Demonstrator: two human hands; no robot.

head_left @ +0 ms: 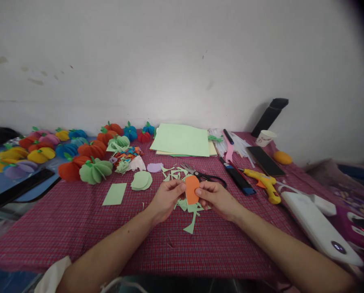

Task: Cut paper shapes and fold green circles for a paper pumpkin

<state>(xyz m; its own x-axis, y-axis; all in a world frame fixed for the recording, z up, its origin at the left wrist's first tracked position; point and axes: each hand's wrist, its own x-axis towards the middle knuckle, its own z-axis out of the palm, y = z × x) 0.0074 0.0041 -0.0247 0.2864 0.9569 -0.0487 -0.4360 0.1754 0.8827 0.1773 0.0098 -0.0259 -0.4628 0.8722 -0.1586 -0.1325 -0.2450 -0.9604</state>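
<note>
An orange paper piece (192, 190) with a rounded top is held upright between both hands. My left hand (169, 197) pinches its left edge, and my right hand (216, 198) pinches its right edge. Light green paper scraps (191, 223) lie under and around the hands. Black-handled scissors (211, 178) rest just behind my right hand. To the left of my left hand are a stack of round green paper pieces (141, 180) and a green paper rectangle (115, 194). A purple paper piece (154, 167) sits behind the stack.
Colourful paper pumpkins (92, 150) crowd the back left. Green sheets (182, 140) are stacked near the wall. At the right are a cutter (238, 178), a yellow glue gun (266, 183), a dark phone (266, 160), a paper cup (265, 138) and a white power bank (321, 228).
</note>
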